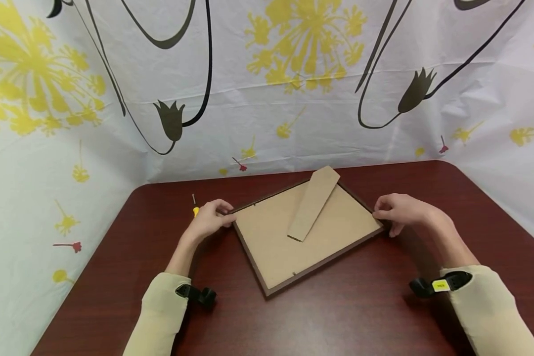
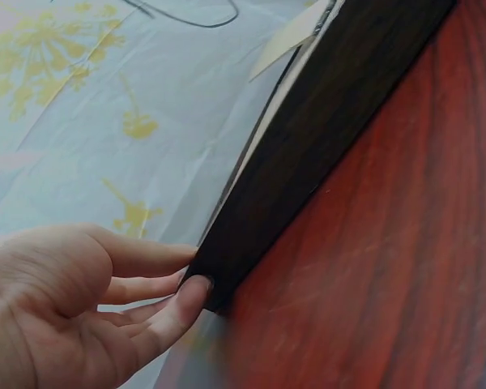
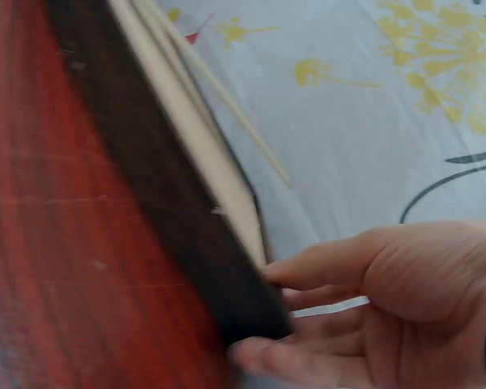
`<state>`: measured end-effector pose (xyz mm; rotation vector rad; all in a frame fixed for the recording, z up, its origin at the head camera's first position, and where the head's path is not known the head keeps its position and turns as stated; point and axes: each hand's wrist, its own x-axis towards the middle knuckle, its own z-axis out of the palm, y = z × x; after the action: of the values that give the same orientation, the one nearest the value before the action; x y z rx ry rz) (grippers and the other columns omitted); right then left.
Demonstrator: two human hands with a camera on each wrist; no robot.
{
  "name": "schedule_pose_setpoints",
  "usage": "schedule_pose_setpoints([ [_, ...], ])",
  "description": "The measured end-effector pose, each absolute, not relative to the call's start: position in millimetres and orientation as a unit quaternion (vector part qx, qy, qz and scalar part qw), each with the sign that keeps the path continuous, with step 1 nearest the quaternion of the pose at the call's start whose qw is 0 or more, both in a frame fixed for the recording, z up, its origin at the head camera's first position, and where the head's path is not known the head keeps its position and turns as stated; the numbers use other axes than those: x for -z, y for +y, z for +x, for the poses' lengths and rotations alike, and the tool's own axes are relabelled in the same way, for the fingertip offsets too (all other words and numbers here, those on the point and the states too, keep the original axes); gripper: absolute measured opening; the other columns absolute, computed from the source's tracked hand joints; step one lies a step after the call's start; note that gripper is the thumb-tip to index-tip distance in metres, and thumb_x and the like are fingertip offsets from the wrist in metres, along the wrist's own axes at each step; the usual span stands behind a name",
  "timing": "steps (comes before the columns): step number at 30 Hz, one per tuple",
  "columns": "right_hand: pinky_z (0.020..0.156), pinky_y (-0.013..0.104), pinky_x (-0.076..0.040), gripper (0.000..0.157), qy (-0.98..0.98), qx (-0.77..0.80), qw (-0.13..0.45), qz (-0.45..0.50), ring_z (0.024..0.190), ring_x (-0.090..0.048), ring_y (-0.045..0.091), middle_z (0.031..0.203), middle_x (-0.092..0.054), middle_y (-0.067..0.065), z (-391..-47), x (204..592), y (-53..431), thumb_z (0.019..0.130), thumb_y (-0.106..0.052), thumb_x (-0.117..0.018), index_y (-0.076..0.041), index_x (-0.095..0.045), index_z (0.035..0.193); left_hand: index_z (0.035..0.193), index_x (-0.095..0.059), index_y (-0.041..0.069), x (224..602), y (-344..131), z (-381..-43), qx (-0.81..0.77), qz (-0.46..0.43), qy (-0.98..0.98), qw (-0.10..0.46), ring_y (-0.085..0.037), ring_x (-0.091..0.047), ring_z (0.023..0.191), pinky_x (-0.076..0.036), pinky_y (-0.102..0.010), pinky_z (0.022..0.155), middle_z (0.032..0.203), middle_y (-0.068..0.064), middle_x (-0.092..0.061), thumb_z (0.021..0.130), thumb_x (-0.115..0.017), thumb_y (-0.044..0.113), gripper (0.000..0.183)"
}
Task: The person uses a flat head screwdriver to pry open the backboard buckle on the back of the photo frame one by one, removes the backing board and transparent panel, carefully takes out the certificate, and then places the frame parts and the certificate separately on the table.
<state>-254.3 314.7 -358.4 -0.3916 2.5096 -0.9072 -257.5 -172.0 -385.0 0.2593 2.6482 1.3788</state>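
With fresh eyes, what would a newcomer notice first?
First, the picture frame, back side up mid-table, opposite corners pinched by the left hand and right hand. Next, the tan strut slanting over its back, then big yellow flowers on the backdrop.

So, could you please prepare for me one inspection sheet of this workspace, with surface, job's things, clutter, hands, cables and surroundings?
Surface: dark red table with wood grain.
Job's things: picture frame, back side up; its back board is light brown, with a cardboard stand slanting across it.
Clutter: yellow-handled tool beside the left hand, partly hidden.
Hands: left pinches the frame's left corner; right hand pinches the right corner.
Cables: nothing seen.
Surroundings: white sheet with printed flowers behind the table.
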Motion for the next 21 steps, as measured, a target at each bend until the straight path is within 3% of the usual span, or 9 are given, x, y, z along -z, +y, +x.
schedule_pose_setpoints([
  [4,0.062,0.036,-0.058,0.019,0.939,0.289,0.128,-0.138,0.064,-0.07,0.022,0.084,-0.063,0.01,-257.6,363.4,310.5,0.1,-0.013,-0.062,0.006,-0.06,0.102,0.11,-0.062,-0.007,385.1,-179.9,-258.2,-0.473,0.097,0.87,0.094,-0.026,-0.069,0.083,-0.056,-0.04,0.08,0.096,-0.017,-0.064,0.097,-0.067,0.008,0.02],
  [8,0.065,0.035,-0.057,0.019,0.948,0.282,0.077,-0.13,0.069,-0.071,0.022,0.087,-0.067,0.01,-258.5,366.3,307.7,0.097,-0.009,-0.065,0.007,-0.058,0.103,0.104,-0.064,-0.006,383.1,-184.8,-258.2,-0.467,0.113,0.87,0.112,-0.026,-0.066,0.08,-0.056,-0.038,0.079,0.088,-0.014,-0.065,0.098,-0.066,0.007,0.014],
  [11,0.067,0.036,-0.056,0.029,0.946,0.289,0.091,-0.115,0.07,-0.071,0.023,0.089,-0.066,0.014,-257.4,365.4,307.7,0.098,-0.013,-0.065,0.01,-0.053,0.111,0.105,-0.066,-0.005,382.8,-185.3,-259.2,-0.458,0.126,0.873,0.109,-0.025,-0.063,0.08,-0.054,-0.037,0.076,0.089,-0.013,-0.066,0.098,-0.065,0.007,0.014],
  [17,0.064,0.043,-0.06,0.046,0.907,0.367,0.187,-0.085,0.066,-0.071,0.03,0.086,-0.061,0.021,-254.3,361.4,306.2,0.103,-0.019,-0.06,0.013,-0.035,0.124,0.109,-0.07,-0.002,385.9,-180.4,-260.4,-0.429,0.136,0.89,0.076,-0.024,-0.061,0.087,-0.05,-0.035,0.076,0.098,-0.012,-0.068,0.098,-0.065,0.008,0.016],
  [21,0.067,0.042,-0.06,0.048,0.898,0.387,0.189,-0.088,0.069,-0.073,0.03,0.086,-0.063,0.021,-254.2,361.8,303.4,0.102,-0.016,-0.06,0.014,-0.033,0.127,0.11,-0.07,0.0,387.1,-177.9,-260.0,-0.422,0.137,0.894,0.065,-0.024,-0.062,0.087,-0.051,-0.035,0.076,0.1,-0.012,-0.069,0.098,-0.065,0.008,0.016],
])
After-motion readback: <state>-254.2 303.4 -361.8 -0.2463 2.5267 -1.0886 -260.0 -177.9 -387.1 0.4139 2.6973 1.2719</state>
